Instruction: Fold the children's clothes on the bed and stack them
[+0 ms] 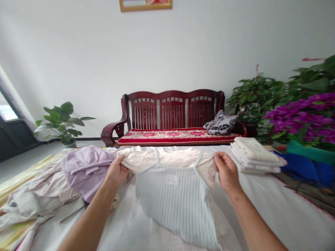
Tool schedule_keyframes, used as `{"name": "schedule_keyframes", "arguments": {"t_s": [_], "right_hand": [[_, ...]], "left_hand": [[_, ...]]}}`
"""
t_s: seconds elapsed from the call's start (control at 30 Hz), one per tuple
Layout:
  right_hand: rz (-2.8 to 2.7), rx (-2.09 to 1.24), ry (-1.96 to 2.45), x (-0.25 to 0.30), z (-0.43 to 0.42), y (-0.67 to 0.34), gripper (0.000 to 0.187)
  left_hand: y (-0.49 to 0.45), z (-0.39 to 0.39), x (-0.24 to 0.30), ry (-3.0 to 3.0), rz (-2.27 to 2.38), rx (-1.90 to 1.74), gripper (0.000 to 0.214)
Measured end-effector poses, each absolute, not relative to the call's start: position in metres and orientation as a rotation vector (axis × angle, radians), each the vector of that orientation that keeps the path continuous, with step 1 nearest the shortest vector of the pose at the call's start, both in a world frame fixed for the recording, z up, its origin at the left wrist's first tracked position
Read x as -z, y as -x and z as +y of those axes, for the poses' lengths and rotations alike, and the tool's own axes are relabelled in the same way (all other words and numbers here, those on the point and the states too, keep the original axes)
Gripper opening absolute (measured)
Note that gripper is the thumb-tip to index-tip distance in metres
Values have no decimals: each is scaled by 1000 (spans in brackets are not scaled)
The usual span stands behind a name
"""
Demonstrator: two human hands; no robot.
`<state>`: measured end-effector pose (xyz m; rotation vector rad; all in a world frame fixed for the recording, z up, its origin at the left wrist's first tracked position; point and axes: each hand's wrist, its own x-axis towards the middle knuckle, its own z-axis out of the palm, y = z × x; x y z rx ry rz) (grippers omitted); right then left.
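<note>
A small pale blue ribbed garment (174, 200) with cream sleeves lies spread on the white cloth-covered table (282, 212) in front of me. My left hand (116, 171) is closed on its left cream sleeve. My right hand (227, 171) pinches the right sleeve. Both hands hold the sleeves near the garment's shoulders, a little above the table.
A heap of unfolded clothes, with a lilac piece (85, 167) on top, lies at the left. A stack of folded white clothes (255, 155) sits at the right. Behind stand a dark wooden bench (172, 120), a potted plant (62, 122) and purple flowers (306, 116).
</note>
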<state>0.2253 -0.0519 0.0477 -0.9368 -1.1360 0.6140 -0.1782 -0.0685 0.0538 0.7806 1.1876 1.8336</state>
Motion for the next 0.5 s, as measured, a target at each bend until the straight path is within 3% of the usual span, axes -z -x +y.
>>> {"name": "schedule_keyframes", "arguments": {"t_s": [0.13, 0.33, 0.5], "right_hand": [[-1167, -389, 912, -99, -76, -237, 26], [-985, -276, 787, -170, -93, -239, 24], [-1068, -321, 834, -193, -48, -243, 25]], "left_hand": [[185, -101, -97, -626, 532, -1974, 36], [192, -125, -160, -765, 302, -2114, 34], [190, -92, -185, -871, 222, -2146, 27]]}}
